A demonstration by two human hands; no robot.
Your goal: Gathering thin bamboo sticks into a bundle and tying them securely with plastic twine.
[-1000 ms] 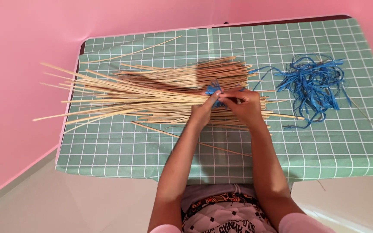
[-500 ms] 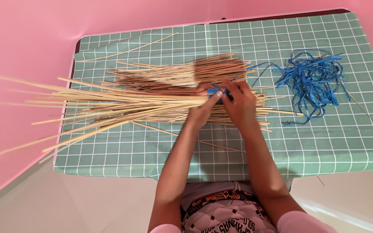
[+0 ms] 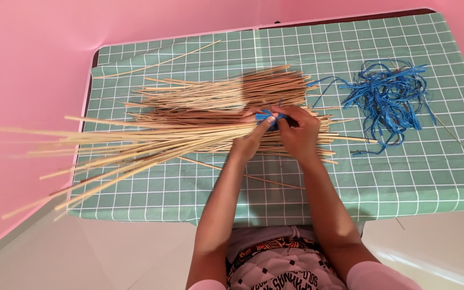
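A bundle of long thin pale sticks (image 3: 151, 142) lies across a table covered in green checked cloth (image 3: 414, 172), its loose ends fanning out past the left edge. My left hand (image 3: 251, 137) and my right hand (image 3: 296, 131) meet over the bundle's right part. Both pinch a blue strip (image 3: 268, 115) wrapped around the sticks there. A second heap of darker sticks (image 3: 232, 91) lies just behind the bundle.
A tangle of blue strips (image 3: 390, 99) sits on the right side of the cloth. One loose stick (image 3: 157, 63) lies near the far left corner. Pink walls (image 3: 22, 64) stand on the left and behind the table.
The bundle's free ends have swung further out over the left edge and spread wider. My hands stay together on the blue strip.
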